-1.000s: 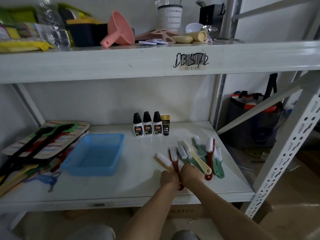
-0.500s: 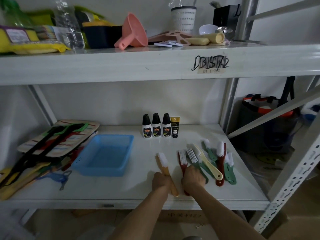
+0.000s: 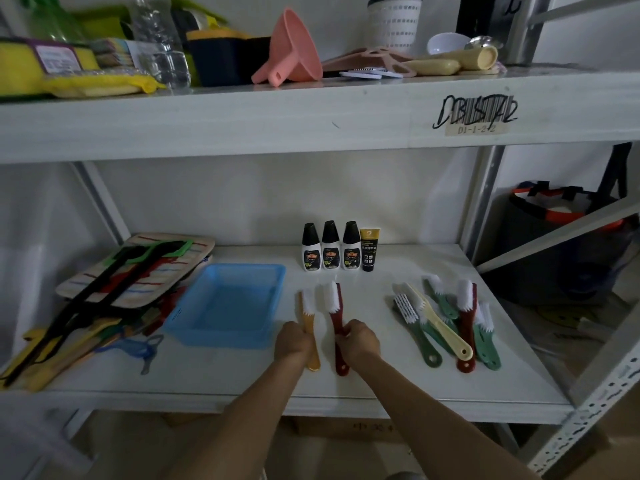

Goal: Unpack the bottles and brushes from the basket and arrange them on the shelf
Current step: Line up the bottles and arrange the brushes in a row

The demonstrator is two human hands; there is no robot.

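Observation:
On the white shelf (image 3: 381, 393), my left hand (image 3: 292, 342) grips the handle of an orange brush (image 3: 308, 317) and my right hand (image 3: 358, 341) grips the handle of a dark red brush (image 3: 335, 315). Both brushes lie side by side, bristles pointing to the back. The blue basket (image 3: 227, 337) stands to their left with nothing visible inside. Three white bottles with black caps (image 3: 330, 247) and a black tube (image 3: 369, 249) stand in a row at the back. A heap of green, cream and red brushes (image 3: 446, 317) lies to the right.
A stack of striped boards and coloured tools (image 3: 114, 282) fills the shelf's left end. The upper shelf (image 3: 311, 112) carries a pink funnel (image 3: 291, 50), containers and packages. A slanted metal brace (image 3: 561, 237) and an upright post (image 3: 602, 386) stand to the right.
Both hands have drawn the orange and red brushes to the left, away from the heap, and set them apart side by side. The view has shifted.

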